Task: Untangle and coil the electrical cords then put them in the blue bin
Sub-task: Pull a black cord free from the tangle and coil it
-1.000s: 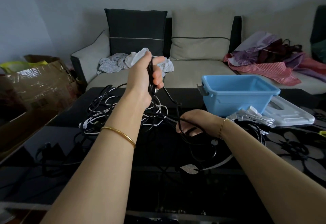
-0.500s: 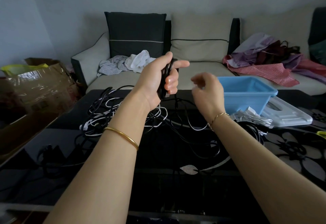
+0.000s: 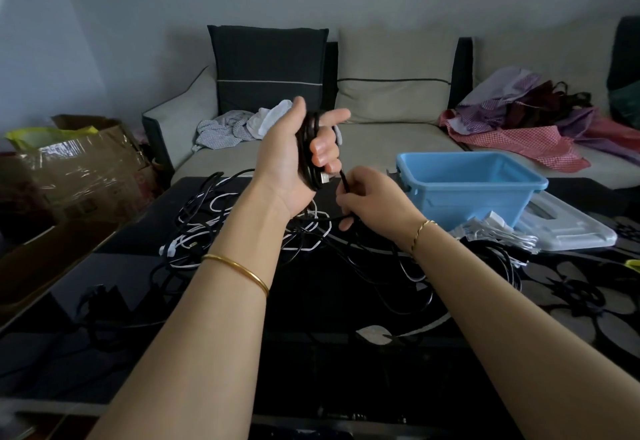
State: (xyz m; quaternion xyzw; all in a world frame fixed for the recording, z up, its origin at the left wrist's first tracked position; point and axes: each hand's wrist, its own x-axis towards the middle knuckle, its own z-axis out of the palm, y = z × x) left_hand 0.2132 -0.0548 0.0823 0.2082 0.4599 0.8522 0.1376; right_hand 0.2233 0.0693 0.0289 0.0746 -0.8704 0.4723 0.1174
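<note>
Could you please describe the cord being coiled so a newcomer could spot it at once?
Above the black table, find the raised left hand. The black cord is looped in its palm. Unlike the tangled cords lying on the table, it is bundled and lifted.

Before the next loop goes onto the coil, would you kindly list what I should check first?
1. Left hand grips the black coil: ok.
2. Right hand pinches the loose strand: ok.
3. Loose strand free of the tangle: cannot tell.
4. Blue bin uncovered, lid lying beside it: ok.
5. Room inside the blue bin: ok, nothing visible in it.
</note>
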